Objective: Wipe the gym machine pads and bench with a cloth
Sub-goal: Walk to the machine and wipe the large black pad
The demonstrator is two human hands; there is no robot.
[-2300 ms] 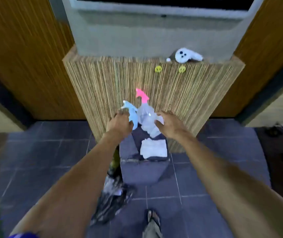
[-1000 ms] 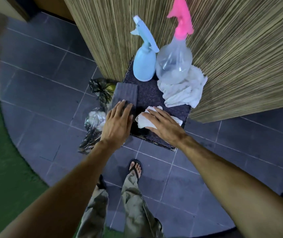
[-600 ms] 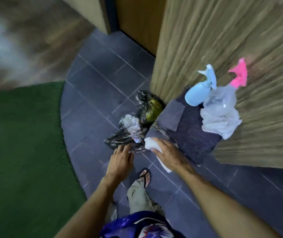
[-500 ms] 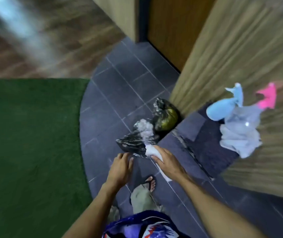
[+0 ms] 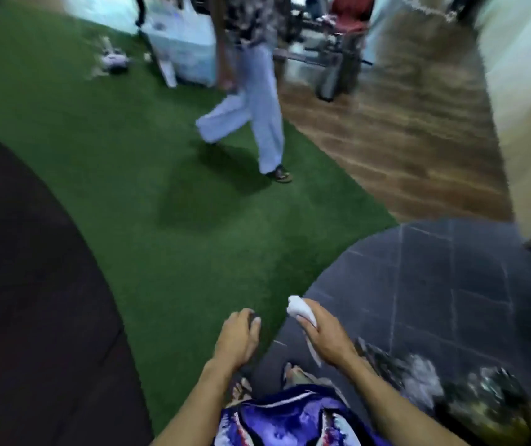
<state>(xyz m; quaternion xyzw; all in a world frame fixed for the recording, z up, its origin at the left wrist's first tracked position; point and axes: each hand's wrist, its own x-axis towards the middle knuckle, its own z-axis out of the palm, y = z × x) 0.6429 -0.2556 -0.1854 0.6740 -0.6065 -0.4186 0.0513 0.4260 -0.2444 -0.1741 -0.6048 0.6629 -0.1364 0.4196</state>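
Fingers (image 5: 306, 321) of the right hand (image 5: 325, 336) grip a white cloth (image 5: 301, 312), left hand (image 5: 238, 338) loosely curled empty, another person (image 5: 251, 91) ahead.

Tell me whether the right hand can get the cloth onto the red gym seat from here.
Probably not: the right hand holds the white cloth low, while the red seat is far across turf and wood floor.

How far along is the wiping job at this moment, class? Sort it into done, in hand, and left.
Done: the white cloth is picked up, gripped in the right hand. In hand: the person stands where green turf meets grey tiles, left hand empty, facing blurred gym equipment far ahead. Left: all wiping; no pad or bench is within reach yet.
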